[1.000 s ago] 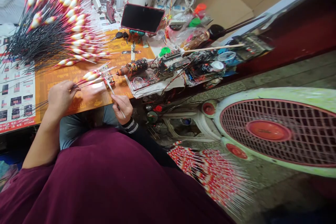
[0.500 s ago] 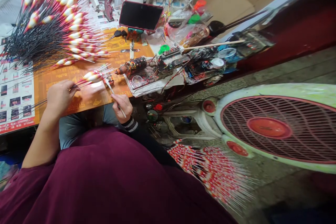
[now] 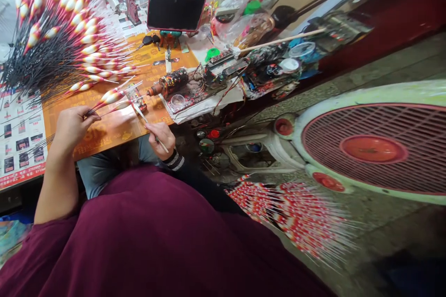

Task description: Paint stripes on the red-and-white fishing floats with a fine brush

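Near the front edge of the orange-covered table, my left hand [image 3: 74,126] is closed around the thin dark stems of several fishing floats [image 3: 112,96], white and yellow with red ends. One float [image 3: 121,105] lies apart from the others, its tip pointing towards the brush. My right hand [image 3: 160,140] pinches a slim paintbrush [image 3: 141,114], whose pale tip is close to that float's thin end; whether they touch I cannot tell. Behind the brush is a small paint-stained block [image 3: 139,98]. A big fan of similar floats [image 3: 88,49] rests at the back left.
A paint-spattered motor [image 3: 175,80] with a chuck lies right of my hands. Behind it stand a phone [image 3: 176,12] and keys [image 3: 148,41]. At right is a large fan [image 3: 355,148] with a red grille; more red-and-white floats [image 3: 306,218] are low beside me.
The floats in my left hand have spread, with one now separate below the rest. The brush stays close to their tips. My view has shifted slightly.
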Demonstrator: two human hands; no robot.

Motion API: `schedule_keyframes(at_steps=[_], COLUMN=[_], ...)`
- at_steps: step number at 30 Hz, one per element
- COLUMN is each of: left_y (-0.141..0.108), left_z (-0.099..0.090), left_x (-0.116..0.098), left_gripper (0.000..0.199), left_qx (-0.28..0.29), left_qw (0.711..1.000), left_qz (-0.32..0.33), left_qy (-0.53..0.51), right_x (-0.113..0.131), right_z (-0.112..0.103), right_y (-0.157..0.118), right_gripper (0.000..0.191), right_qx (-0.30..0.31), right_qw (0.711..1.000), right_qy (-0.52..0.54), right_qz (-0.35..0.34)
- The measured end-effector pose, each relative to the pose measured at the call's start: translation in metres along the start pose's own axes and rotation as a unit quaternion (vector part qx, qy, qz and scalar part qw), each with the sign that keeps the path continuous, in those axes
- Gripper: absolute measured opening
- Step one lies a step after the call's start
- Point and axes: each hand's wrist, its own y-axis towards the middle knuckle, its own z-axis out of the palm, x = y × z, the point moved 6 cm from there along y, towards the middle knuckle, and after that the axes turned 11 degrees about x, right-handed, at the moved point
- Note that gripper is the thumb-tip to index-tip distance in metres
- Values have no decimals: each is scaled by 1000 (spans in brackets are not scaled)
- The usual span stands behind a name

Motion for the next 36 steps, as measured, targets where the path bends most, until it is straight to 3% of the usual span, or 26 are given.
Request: schedule_keyframes(at_steps=[14, 20, 36], left_y=[-4, -5, -4], left_z=[2, 2, 3], left_x=[0, 0, 1], left_gripper=[14, 15, 18], left_qx=[-3, -12, -14], left_qw=[1000, 999, 1000], left_qz=[-14, -13, -7], left_qy=[-15, -27, -27], right_x=[4, 1, 4], right_z=[1, 4, 2], right_y=[1, 2, 5], right_gripper=[44, 41, 41], right_qx=[38, 53, 49], right_qw=[999, 998, 999], right_qy=[11, -10, -18], right_qz=[-15, 20, 12])
